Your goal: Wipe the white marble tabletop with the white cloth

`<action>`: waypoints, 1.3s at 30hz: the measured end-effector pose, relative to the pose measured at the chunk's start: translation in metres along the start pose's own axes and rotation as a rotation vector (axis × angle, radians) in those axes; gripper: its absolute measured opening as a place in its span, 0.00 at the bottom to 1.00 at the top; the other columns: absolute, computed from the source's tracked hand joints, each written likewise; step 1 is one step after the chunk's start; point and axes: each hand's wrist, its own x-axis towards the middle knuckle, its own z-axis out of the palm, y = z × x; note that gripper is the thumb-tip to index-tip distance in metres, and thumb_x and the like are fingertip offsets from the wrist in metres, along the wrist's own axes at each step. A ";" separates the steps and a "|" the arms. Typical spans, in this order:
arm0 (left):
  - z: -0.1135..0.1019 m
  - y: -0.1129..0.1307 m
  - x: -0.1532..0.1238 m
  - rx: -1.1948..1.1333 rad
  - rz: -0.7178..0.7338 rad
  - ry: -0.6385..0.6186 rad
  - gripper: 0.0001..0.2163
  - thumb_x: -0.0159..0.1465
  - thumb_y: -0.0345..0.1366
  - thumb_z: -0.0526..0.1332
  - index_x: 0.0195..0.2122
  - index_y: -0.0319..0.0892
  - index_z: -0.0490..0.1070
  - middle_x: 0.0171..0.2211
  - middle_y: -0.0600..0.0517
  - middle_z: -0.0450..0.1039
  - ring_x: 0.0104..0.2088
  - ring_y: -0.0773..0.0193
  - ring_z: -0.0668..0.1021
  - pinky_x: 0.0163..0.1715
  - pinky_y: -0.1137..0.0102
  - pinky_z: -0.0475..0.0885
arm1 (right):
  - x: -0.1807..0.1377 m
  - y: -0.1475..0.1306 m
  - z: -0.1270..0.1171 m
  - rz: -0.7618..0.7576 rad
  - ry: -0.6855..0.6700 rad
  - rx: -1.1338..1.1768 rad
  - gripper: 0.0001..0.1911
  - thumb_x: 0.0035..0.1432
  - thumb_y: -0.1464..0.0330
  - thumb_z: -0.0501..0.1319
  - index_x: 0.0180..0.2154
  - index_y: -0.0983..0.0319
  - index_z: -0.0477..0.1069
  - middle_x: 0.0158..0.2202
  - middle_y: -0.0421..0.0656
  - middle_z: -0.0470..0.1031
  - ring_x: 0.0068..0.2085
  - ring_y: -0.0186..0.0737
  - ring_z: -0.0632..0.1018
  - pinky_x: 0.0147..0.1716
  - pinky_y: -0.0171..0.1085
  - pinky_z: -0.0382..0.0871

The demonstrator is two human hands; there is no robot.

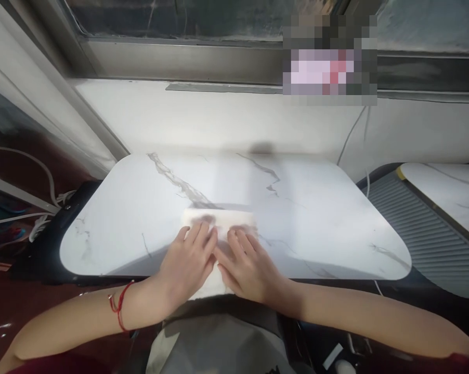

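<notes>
Both my hands are flat on a white cloth (219, 221) that sits at the near edge of the counter (320, 218), right in front of me. My left hand (187, 262) has its fingers spread and pressed down on the left part of the cloth, and my right hand (248, 267) does the same on the right part. So neither grip is closed on anything, fingers are apart and laid out flat, palms down. The two hands are touching or nearly touching at the thumbs, hard to say which.

The cloth looks folded into a rough rectangle. Its far edge lies on the marble-look top and the near part hangs a bit over the counter edge toward my lap. It's kind of blurry so I can't tell the fabric.

I've got a red string bracelet (119, 306) on my left wrist.

Past the counter there's a white sill (180, 114) and a window frame (160, 57) above it. A thin white cable (349, 135) runs down the wall on the right. Off to the right is a second marble-look top (445, 197) with a grey ribbed surface (409, 223) beside it. On the left, some white cords (43, 202) hang near the counter's dark base.
</notes>
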 end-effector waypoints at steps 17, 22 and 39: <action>0.024 -0.038 0.157 -0.011 -0.147 -0.092 0.27 0.72 0.36 0.45 0.71 0.35 0.54 0.71 0.34 0.55 0.70 0.46 0.60 0.60 0.51 0.62 | 0.078 0.113 0.063 0.314 -0.007 -0.113 0.29 0.68 0.64 0.50 0.65 0.72 0.64 0.62 0.69 0.67 0.59 0.69 0.69 0.54 0.60 0.63; 0.033 -0.046 0.214 -0.055 -0.267 -0.042 0.27 0.71 0.35 0.45 0.70 0.33 0.55 0.69 0.33 0.58 0.69 0.44 0.60 0.60 0.49 0.58 | 0.104 0.174 0.086 0.318 0.021 -0.086 0.28 0.68 0.67 0.49 0.65 0.68 0.66 0.67 0.65 0.62 0.65 0.67 0.65 0.58 0.60 0.63; 0.040 -0.059 0.273 -0.077 -0.337 -0.019 0.26 0.71 0.33 0.43 0.70 0.37 0.55 0.68 0.35 0.57 0.65 0.43 0.61 0.57 0.47 0.58 | 0.134 0.221 0.099 0.422 -0.003 -0.068 0.28 0.69 0.70 0.47 0.67 0.65 0.65 0.70 0.60 0.59 0.69 0.61 0.62 0.62 0.58 0.61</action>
